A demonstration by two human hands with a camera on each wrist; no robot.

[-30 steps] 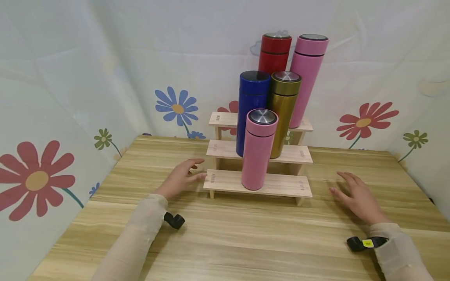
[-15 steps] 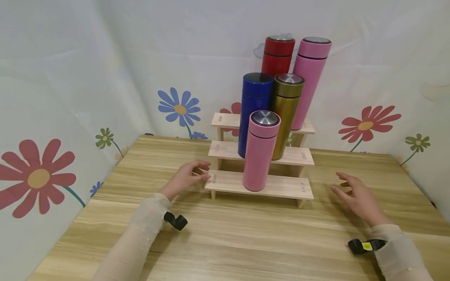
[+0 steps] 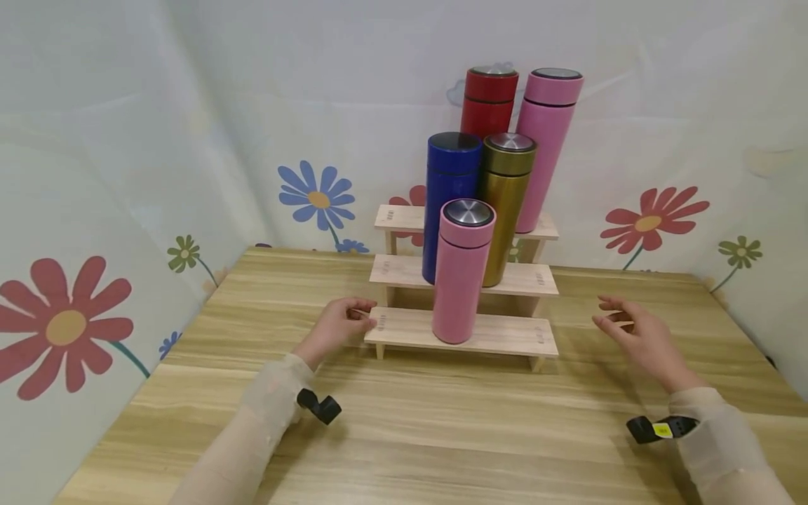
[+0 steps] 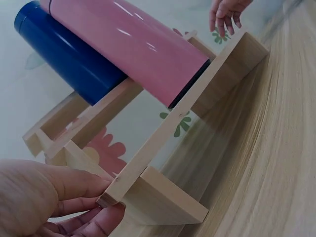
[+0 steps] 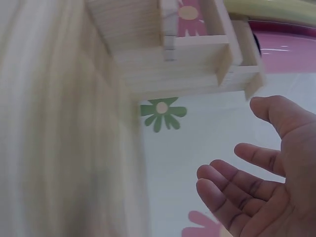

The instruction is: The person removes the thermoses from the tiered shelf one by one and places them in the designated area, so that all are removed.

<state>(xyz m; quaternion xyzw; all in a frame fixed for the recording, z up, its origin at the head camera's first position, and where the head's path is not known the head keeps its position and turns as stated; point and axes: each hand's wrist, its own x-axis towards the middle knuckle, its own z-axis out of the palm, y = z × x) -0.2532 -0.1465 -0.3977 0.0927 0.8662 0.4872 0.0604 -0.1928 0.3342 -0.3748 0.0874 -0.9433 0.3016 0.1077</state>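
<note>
A three-step wooden display stand (image 3: 514, 333) carries several vacuum flasks. My left hand (image 3: 337, 324) pinches the left end of its lowest board; in the left wrist view the thumb and fingers (image 4: 106, 219) close on that board's end. A pink flask (image 3: 463, 280) stands upright on the lowest step. Behind it, a blue flask (image 3: 451, 196) and a gold flask (image 3: 508, 210) share the middle step. On the top step are a red flask (image 3: 489, 105) and a second pink flask (image 3: 549, 140). To the right of the stand my right hand (image 3: 640, 340) hovers with fingers loosely bent, holding nothing.
The stand sits toward the back of a wood-grain table (image 3: 442, 421). A white cloth backdrop (image 3: 379, 84) printed with flowers hangs behind and at the sides. Each wrist wears a black camera mount (image 3: 318, 407).
My left hand has moved slightly right, and its fingers have closed on the end of the lowest board. The right hand's fingers have bent a little more. The flasks keep their places.
</note>
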